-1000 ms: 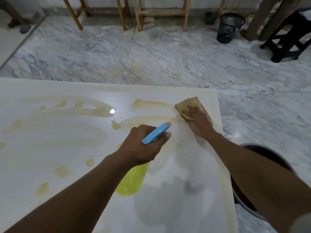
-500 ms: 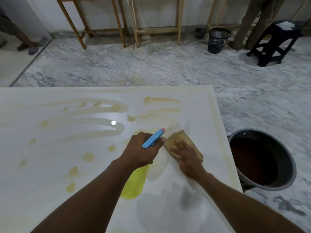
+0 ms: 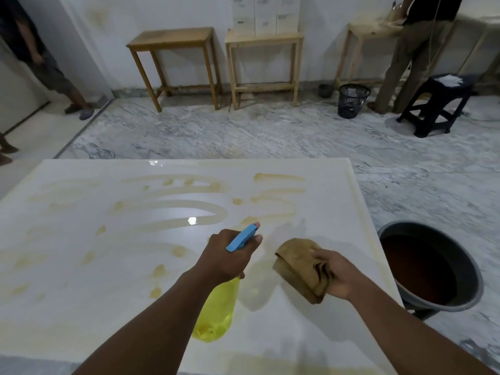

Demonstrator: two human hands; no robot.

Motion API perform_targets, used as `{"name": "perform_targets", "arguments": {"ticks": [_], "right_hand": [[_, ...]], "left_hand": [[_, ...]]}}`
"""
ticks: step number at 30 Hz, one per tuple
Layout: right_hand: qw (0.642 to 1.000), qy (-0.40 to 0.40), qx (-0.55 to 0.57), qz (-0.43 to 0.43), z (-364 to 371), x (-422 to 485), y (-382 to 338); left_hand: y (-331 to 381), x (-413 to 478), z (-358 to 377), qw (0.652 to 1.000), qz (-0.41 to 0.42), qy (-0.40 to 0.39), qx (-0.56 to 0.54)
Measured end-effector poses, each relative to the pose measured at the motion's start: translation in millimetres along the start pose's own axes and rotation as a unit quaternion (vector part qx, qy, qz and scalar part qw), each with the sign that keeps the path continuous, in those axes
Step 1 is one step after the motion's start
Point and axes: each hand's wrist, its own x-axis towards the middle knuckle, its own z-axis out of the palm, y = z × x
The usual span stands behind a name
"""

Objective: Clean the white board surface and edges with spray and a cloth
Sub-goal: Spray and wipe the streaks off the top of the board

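Note:
A large white board (image 3: 81, 266) lies flat before me, streaked with yellow-brown smears and drops over its far half. My left hand (image 3: 227, 255) grips a spray bottle (image 3: 216, 312) with a yellow body and a blue head whose nozzle points away over the board. My right hand (image 3: 338, 274) holds a folded brown cloth (image 3: 297, 263), lifted just off the board near its right edge.
A grey basin (image 3: 470, 293) of dark brown water sits on the marble floor right of the board. Wooden tables (image 3: 173, 41), a black mesh bin (image 3: 351, 100) and a black stool (image 3: 438, 101) stand by the far wall. People stand at far left and far right.
My right hand dragged the cloth from the board's far right part back toward me, then lifted it off the surface. The view tilted up. The left hand kept the bottle steady.

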Motion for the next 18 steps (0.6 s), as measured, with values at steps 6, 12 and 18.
{"name": "perform_targets", "arguments": {"ticks": [6,12,18], "right_hand": [[0.969,-0.004,-0.201,-0.141,7.9,74.2,-137.7],[0.804,0.11,-0.447,-0.376,33.1,167.0,-252.8],[0.666,0.154,-0.655,-0.323,-6.0,274.3,-217.1]], "left_hand": [[19.8,68.6,-18.3,1.0,0.014,0.005,-0.026],[25.2,139.0,-22.4,1.0,0.005,-0.001,0.022],[5.0,174.6,-23.3,0.999,-0.021,-0.004,0.032]]}}
